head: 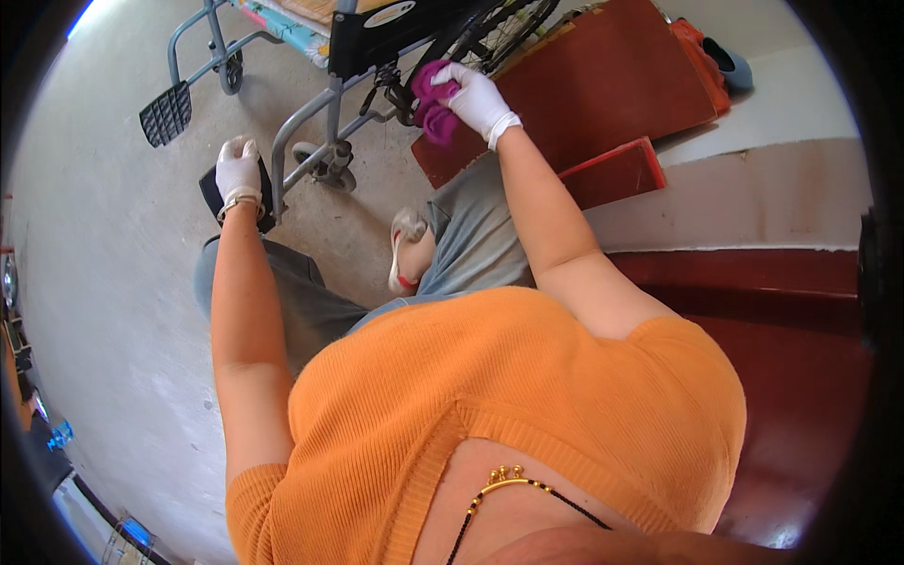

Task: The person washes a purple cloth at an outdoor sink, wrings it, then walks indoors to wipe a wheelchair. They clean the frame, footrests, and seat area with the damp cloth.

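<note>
A purple cloth (439, 127) is bunched in my right hand (477, 99), which wears a white glove. This hand is beside the lower frame and large spoked wheel (519, 32) of a wheelchair (304, 116). My left hand (239, 169), gloved as well, has curled fingers and lies over the near black footplate (266, 187). Whether it grips the plate or only rests there is hidden. The far footplate (166, 114) sticks out to the left. A small front caster (335, 168) stands on the floor between my hands.
Dark red boards (600, 78) lie to the right of the wheelchair, a smaller red-edged piece (613, 175) beside them. A blue-grey shoe (727, 65) is at the upper right. Patterned fabric (289, 32) covers the wheelchair seat. Below my right arm runs a dark red wooden surface (791, 395).
</note>
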`<state>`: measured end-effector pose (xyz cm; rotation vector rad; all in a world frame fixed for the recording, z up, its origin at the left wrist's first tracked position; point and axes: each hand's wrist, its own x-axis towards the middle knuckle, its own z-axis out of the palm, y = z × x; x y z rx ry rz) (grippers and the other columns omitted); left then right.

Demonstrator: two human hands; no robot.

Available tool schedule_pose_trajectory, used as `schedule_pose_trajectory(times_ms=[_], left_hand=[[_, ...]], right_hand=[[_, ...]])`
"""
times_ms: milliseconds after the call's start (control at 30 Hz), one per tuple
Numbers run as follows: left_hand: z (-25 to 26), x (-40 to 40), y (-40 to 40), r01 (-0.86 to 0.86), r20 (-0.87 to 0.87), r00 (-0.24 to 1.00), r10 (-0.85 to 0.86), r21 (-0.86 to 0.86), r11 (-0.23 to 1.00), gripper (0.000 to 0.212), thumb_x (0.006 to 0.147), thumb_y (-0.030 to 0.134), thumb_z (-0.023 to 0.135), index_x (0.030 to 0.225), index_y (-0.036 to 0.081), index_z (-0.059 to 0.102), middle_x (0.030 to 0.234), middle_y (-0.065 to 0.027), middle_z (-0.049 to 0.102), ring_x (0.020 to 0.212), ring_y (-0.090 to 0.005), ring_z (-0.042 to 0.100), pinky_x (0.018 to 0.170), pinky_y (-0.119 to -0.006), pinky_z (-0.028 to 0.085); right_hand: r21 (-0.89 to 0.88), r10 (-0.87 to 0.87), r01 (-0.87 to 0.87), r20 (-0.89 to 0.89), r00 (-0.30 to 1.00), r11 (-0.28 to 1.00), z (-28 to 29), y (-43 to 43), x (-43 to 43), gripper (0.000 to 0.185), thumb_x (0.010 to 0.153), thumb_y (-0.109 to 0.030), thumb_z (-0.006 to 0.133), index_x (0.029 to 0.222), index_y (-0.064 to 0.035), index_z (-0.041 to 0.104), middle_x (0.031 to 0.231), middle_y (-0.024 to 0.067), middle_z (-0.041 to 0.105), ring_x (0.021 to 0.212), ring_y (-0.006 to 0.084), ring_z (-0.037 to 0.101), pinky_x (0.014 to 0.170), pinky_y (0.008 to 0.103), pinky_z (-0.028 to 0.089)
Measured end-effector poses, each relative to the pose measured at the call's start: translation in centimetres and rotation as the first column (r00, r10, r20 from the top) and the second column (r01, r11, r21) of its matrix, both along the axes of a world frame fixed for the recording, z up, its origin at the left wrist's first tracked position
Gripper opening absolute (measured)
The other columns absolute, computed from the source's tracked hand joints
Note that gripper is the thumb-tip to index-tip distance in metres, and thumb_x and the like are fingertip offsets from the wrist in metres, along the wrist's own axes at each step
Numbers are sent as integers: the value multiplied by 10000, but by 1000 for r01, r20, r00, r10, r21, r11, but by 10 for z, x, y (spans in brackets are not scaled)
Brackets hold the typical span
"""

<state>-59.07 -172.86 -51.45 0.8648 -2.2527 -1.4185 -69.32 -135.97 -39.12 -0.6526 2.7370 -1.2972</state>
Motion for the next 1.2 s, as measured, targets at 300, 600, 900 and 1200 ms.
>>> schedule_pose_trajectory(times_ms=[300, 600, 900, 1200], left_hand=[[51, -6, 53, 295, -21, 955, -296, -32, 955, 252, 914, 265, 622, 1057, 61, 660, 922, -43, 678, 846, -102, 593, 804, -246, 462], [41, 5, 31, 128, 7, 992, -129, 55, 990, 290, 877, 282, 662, 1055, 54, 669, 932, -106, 706, 853, -183, 667, 786, -291, 498], [31, 34, 4, 78, -27, 997, -76, 99, 992, 260, 907, 293, 643, 1031, 66, 669, 798, 8, 633, 680, -57, 534, 596, -208, 418], [35, 36, -2, 90, -70, 994, -79, 183, 979, 251, 904, 229, 649, 1029, 11, 659, 860, -39, 682, 742, -84, 601, 686, -228, 482]], right_hand=[[-135, 145, -123, 164, 976, 983, -48, -48, 21, 160, 777, -84, 708, 906, -71, 615, 879, 77, 650, 834, 153, 614, 791, 275, 490], [-40, 500, -512, 295, 814, 858, -61, -77, 61, 132, 806, -88, 688, 891, -38, 600, 859, 89, 643, 824, 161, 608, 779, 280, 486], [232, 246, -245, 24, 969, 941, -75, -108, 44, 306, 737, -44, 668, 1029, -120, 619, 1011, 161, 638, 934, 353, 621, 828, 396, 500], [401, 418, -293, -272, 867, 868, -115, -144, 28, 397, 770, -57, 640, 1163, -87, 603, 1087, 224, 603, 990, 379, 596, 873, 413, 494]])
